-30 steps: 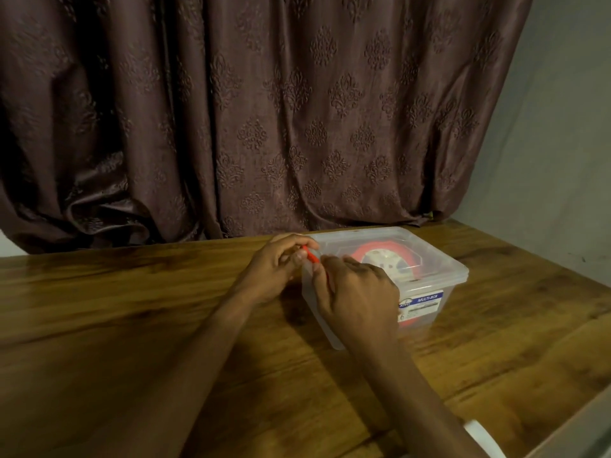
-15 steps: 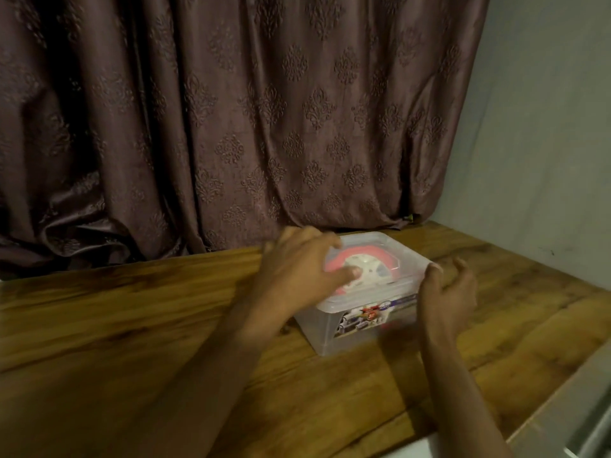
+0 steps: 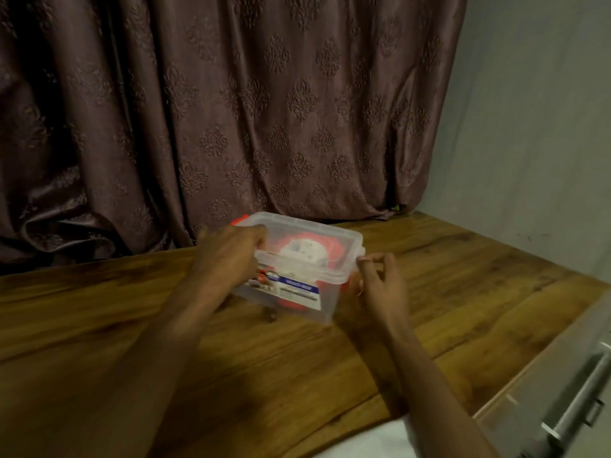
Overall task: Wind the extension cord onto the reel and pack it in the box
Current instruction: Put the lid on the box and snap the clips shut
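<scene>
The reel (image 3: 309, 254) is lying inside the lidded clear box (image 3: 317, 259), which is sitting on the wooden table (image 3: 463, 292) near the curtain (image 3: 231, 110). The left hand (image 3: 228, 256) is clamping the box's left end. The right hand (image 3: 380, 285) is touching the right end, fingers curled, gripping nothing. Bare tabletop is extending all around.

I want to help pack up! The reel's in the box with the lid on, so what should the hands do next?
Probably press the clip down at the right end. The right hand sits by that end of the box, fingers pinched at the lid edge, while the left hand steadies the other end. The reel is already inside.
</scene>
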